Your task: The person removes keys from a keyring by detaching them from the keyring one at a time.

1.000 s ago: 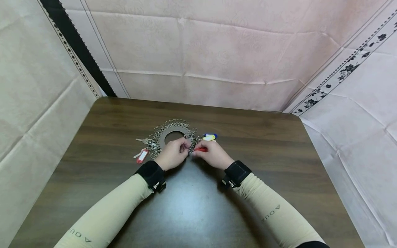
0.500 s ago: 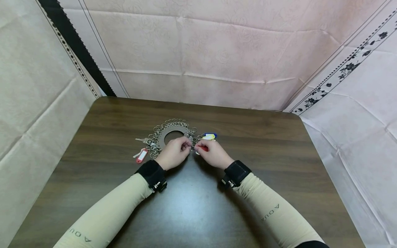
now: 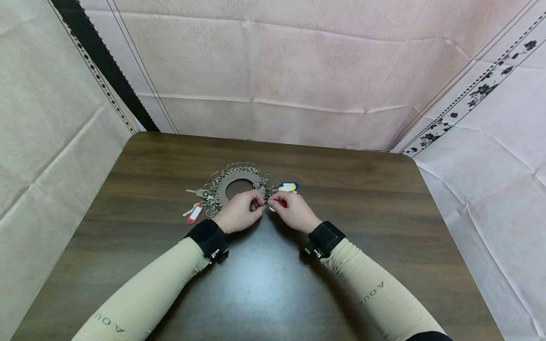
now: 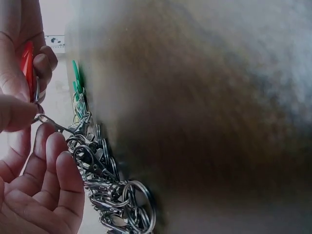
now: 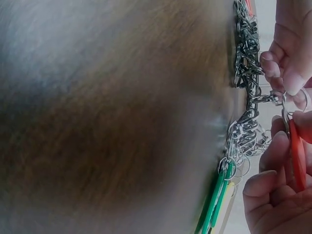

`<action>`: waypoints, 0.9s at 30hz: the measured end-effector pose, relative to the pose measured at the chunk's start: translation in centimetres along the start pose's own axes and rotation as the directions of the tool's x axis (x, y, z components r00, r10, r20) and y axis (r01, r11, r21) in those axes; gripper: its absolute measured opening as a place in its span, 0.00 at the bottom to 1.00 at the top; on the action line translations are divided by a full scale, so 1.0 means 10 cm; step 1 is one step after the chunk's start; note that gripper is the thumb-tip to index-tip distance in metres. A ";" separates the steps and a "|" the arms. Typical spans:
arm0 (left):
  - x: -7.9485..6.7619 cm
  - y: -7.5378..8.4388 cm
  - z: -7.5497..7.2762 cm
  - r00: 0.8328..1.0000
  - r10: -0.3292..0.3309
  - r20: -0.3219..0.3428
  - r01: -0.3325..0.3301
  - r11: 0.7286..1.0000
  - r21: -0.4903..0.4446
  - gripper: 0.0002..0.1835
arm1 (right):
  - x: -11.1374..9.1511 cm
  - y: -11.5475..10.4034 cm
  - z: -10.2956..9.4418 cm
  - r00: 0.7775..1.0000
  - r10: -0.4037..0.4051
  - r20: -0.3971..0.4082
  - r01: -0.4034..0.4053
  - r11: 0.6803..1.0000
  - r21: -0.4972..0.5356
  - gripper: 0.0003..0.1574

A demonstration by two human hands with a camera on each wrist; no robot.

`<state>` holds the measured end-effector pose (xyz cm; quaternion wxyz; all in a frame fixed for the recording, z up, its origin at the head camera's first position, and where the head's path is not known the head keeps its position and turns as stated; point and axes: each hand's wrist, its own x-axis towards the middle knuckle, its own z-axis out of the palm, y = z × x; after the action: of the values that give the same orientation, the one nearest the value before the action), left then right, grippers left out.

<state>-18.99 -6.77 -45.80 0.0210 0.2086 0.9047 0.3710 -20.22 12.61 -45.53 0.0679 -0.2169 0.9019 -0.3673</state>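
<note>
Pale patterned cloth (image 3: 298, 71) is hanging behind a dark wood table (image 3: 367, 203), on which a grey ring (image 3: 240, 175) fringed with metal loops (image 3: 207, 201) is lying. At its near right, the right hand (image 3: 295, 213) is curling around a red tag (image 5: 297, 158), close to the left hand (image 3: 240, 210). A white-labelled tag (image 3: 195, 214) is lying left of the ring; a blue tag (image 3: 296, 184) and a yellow tag (image 3: 286, 188) are lying beyond the right hand. The left hand is pinching a small metal clip (image 4: 48, 120) between thumb and fingers.

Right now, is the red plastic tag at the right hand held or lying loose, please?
Held: both wrist views show the right hand gripping the red plastic tag.
</note>
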 end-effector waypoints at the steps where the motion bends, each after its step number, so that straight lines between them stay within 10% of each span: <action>1: 0.00 0.00 0.00 1.000 -0.004 0.005 0.004 1.000 -0.001 0.03 | 0.00 0.01 0.01 1.000 0.002 0.001 -0.002 1.000 0.003 0.11; 16: 0.01 -0.01 0.02 0.991 -0.007 -0.133 -0.005 0.996 -0.088 0.03 | 0.02 -0.06 0.02 0.995 -0.004 0.098 0.005 1.000 -0.015 0.08; 27: -0.02 -0.04 0.01 0.995 -0.010 -0.099 0.005 0.999 -0.049 0.09 | 0.01 -0.08 0.03 0.995 0.026 0.096 -0.026 1.000 -0.011 0.08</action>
<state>-18.88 -7.00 -46.18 -0.0176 0.1861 0.8959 0.4029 -19.98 11.84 -45.25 0.1149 -0.2228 0.9021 -0.3513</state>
